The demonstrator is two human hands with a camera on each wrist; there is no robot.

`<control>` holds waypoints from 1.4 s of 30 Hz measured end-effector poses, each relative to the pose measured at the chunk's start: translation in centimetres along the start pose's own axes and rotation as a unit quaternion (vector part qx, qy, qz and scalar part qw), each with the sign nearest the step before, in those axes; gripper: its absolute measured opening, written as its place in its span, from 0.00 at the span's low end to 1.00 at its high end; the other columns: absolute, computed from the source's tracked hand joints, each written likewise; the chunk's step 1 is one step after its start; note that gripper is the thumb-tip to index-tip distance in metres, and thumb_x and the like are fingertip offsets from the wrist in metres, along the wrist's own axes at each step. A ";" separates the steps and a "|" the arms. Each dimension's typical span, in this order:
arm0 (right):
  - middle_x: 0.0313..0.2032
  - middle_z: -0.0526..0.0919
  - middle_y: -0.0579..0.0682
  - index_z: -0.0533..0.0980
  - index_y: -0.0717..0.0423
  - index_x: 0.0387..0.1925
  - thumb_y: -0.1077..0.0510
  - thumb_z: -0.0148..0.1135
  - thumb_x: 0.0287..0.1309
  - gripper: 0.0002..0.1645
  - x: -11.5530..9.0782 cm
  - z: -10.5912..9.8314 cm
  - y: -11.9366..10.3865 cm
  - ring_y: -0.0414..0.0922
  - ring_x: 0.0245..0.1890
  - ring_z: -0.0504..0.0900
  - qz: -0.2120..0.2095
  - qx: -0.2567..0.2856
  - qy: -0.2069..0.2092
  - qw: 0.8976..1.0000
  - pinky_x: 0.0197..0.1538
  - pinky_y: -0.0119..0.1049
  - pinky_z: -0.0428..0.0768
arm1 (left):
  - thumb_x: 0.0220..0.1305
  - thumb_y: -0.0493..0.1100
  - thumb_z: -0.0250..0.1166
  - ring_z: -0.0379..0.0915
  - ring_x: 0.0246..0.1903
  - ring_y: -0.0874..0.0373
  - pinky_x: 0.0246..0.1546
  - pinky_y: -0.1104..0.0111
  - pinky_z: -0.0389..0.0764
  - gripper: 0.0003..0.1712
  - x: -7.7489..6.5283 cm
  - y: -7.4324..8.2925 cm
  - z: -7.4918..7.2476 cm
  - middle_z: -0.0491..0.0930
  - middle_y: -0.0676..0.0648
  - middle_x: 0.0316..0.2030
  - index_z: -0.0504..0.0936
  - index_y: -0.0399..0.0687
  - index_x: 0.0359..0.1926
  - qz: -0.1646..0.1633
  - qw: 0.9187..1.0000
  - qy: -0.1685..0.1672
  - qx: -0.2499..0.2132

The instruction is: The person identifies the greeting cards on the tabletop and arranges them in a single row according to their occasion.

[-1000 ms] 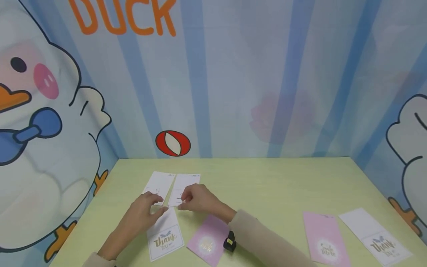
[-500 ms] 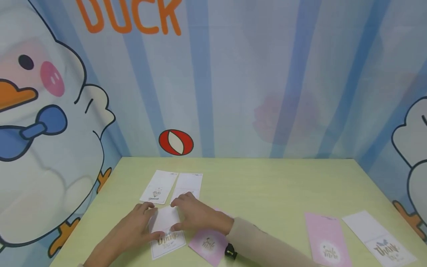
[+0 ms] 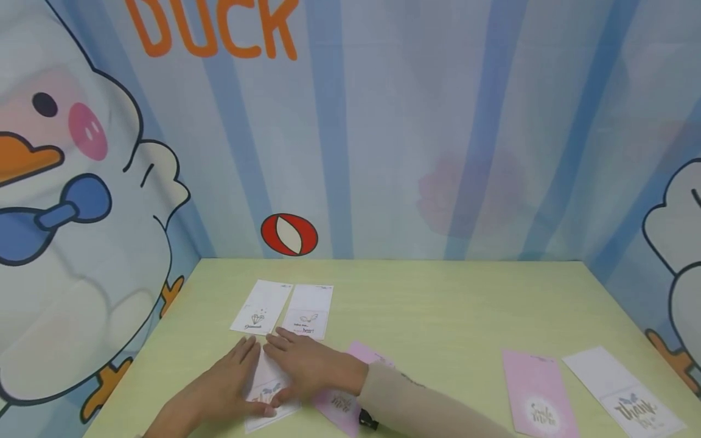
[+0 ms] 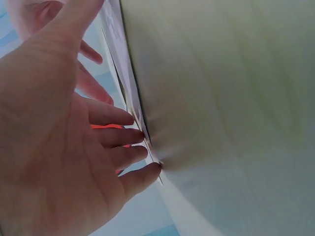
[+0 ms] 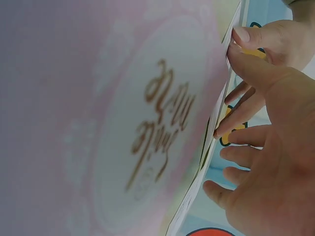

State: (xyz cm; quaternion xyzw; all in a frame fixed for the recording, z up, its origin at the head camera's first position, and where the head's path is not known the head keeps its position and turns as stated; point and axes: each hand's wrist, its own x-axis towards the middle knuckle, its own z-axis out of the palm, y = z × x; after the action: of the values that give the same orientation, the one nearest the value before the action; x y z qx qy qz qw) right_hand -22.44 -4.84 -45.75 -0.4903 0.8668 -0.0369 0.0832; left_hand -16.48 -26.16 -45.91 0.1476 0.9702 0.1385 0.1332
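A white card [image 3: 266, 376] with gold "thank you" lettering lies on the table under both hands, partly covered. My left hand [image 3: 221, 384] rests along its left side, fingers extended and thumb across its lower part. From the right, my right hand [image 3: 311, 365] lies over the card's right side with straight fingers, its thumb near the left one. A pink card [image 3: 338, 404] sits partly beneath the right forearm; its gold lettering fills the right wrist view. In the left wrist view, the left hand's fingertips [image 4: 153, 169] touch down at the card's edge.
Behind the hands lie a white diamond-print card [image 3: 265, 304] and a white heart-text card [image 3: 311, 304]. Toward the right are another pink card [image 3: 537, 383] and another white thank-you card [image 3: 619, 383]. A printed duck curtain [image 3: 383, 121] stands behind the table [image 3: 438, 316].
Both hands have moved from the far end of the near white card down onto it, and their bent fingers have straightened. The heart-text card behind is now uncovered.
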 end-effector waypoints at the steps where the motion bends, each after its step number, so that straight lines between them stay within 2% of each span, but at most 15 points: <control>1: 0.84 0.52 0.50 0.54 0.51 0.83 0.22 0.62 0.61 0.63 0.0 -0.1 -0.1 0.50 0.86 0.48 0.001 0.003 -0.005 1.000 0.83 0.46 0.60 | 0.47 0.80 0.72 0.47 0.81 0.28 0.77 0.37 0.59 0.77 0.0 0.0 0.0 0.52 0.26 0.80 0.57 0.27 0.79 -0.004 1.000 -0.003 0.001; 7: 0.85 0.49 0.47 0.51 0.50 0.84 0.21 0.62 0.59 0.65 -0.1 -0.3 -0.6 0.47 0.86 0.45 0.013 0.022 -0.031 0.999 0.84 0.44 0.57 | 0.40 0.81 0.75 0.53 0.79 0.30 0.75 0.38 0.64 0.79 0.0 0.1 -0.2 0.54 0.28 0.80 0.59 0.29 0.78 -0.020 1.000 -0.011 0.009; 13: 0.83 0.55 0.48 0.56 0.51 0.82 0.23 0.62 0.61 0.61 0.0 -0.1 -0.7 0.46 0.84 0.55 0.017 0.020 -0.040 0.999 0.83 0.41 0.60 | 0.42 0.78 0.77 0.56 0.78 0.29 0.74 0.38 0.66 0.76 -0.2 0.3 -0.2 0.56 0.26 0.79 0.63 0.27 0.76 -0.015 1.000 -0.004 0.011; 18: 0.80 0.63 0.48 0.61 0.53 0.80 0.24 0.66 0.59 0.60 0.1 0.0 -0.6 0.45 0.81 0.63 0.016 0.015 -0.019 1.000 0.80 0.35 0.63 | 0.41 0.76 0.79 0.60 0.76 0.29 0.72 0.39 0.68 0.73 -0.2 0.6 -0.1 0.60 0.26 0.77 0.66 0.26 0.73 -0.007 1.000 0.013 0.013; 23: 0.70 0.74 0.44 0.69 0.51 0.73 0.23 0.72 0.51 0.57 0.6 -0.3 -0.7 0.40 0.69 0.74 0.020 0.004 -0.001 1.000 0.71 0.30 0.73 | 0.33 0.77 0.80 0.68 0.66 0.35 0.66 0.42 0.76 0.72 0.2 0.8 -0.2 0.70 0.30 0.68 0.72 0.30 0.68 0.000 0.998 0.034 0.044; 28: 0.56 0.76 0.42 0.73 0.48 0.67 0.21 0.75 0.44 0.57 1.2 -1.1 -1.0 0.36 0.52 0.73 0.045 0.003 -0.008 0.999 0.57 0.28 0.76 | 0.26 0.80 0.80 0.69 0.53 0.43 0.57 0.46 0.79 0.72 0.9 0.7 -0.5 0.74 0.37 0.52 0.73 0.32 0.64 0.002 0.996 0.045 0.076; 30: 0.53 0.76 0.42 0.74 0.49 0.66 0.21 0.76 0.42 0.57 1.3 -1.2 -0.9 0.36 0.48 0.71 0.054 0.002 -0.011 0.998 0.55 0.29 0.75 | 0.26 0.78 0.81 0.69 0.50 0.44 0.55 0.46 0.78 0.70 1.1 0.5 -0.6 0.74 0.39 0.49 0.73 0.33 0.62 0.003 0.996 0.049 0.075; 35: 0.48 0.75 0.42 0.75 0.49 0.64 0.23 0.80 0.39 0.55 1.4 -1.3 -0.9 0.37 0.46 0.69 0.067 0.017 -0.018 0.997 0.52 0.29 0.74 | 0.24 0.75 0.84 0.71 0.50 0.45 0.55 0.45 0.77 0.66 1.5 0.2 -0.5 0.76 0.40 0.50 0.73 0.38 0.60 0.008 0.997 0.056 0.059; 39: 0.44 0.72 0.43 0.77 0.47 0.58 0.25 0.82 0.38 0.50 1.4 -1.0 -0.8 0.38 0.44 0.67 0.070 0.045 -0.017 0.996 0.47 0.29 0.70 | 0.23 0.74 0.85 0.67 0.46 0.47 0.50 0.49 0.75 0.63 1.7 0.2 -0.4 0.73 0.43 0.46 0.74 0.41 0.56 0.002 0.998 0.041 0.037; 42: 0.44 0.71 0.43 0.77 0.44 0.53 0.27 0.83 0.36 0.46 1.4 -0.8 -0.7 0.38 0.44 0.67 0.073 0.065 -0.013 0.995 0.47 0.29 0.70 | 0.28 0.69 0.87 0.64 0.45 0.50 0.49 0.53 0.74 0.56 1.6 0.2 -0.3 0.71 0.45 0.44 0.75 0.43 0.53 -0.002 1.000 0.022 -0.006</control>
State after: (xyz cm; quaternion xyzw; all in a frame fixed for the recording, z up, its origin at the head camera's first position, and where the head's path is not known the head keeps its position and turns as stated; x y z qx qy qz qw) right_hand -22.71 -6.39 -44.99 -0.4194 0.8950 -0.0801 0.1289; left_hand -18.03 -25.52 -45.97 0.1417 0.9723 0.1473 0.1133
